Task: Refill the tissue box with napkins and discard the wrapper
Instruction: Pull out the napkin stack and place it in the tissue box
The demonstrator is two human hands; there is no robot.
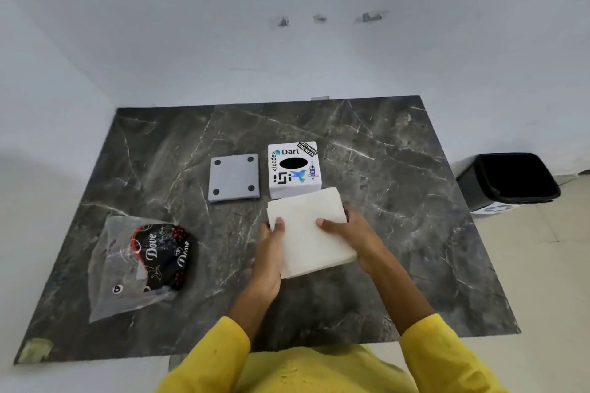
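Both hands, left hand [271,244] and right hand [349,234], fingers gripping napkins [308,230] above table [399,201], just before tissue box [293,169]. Wrapper [140,265] lies left; bin [510,179] right.

Soft even daylight, slight blur, wide-angle edge bending.

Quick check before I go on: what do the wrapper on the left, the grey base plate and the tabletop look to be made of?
Wrapper: thin clear plastic film, glossy and crinkled, with a dark printed panel.
Grey base plate: looks like matte moulded plastic, uniform grey with four dark round pads; painted metal cannot be ruled out.
Tabletop: dark grey marble look with pale veins; real stone or printed laminate, I cannot tell.
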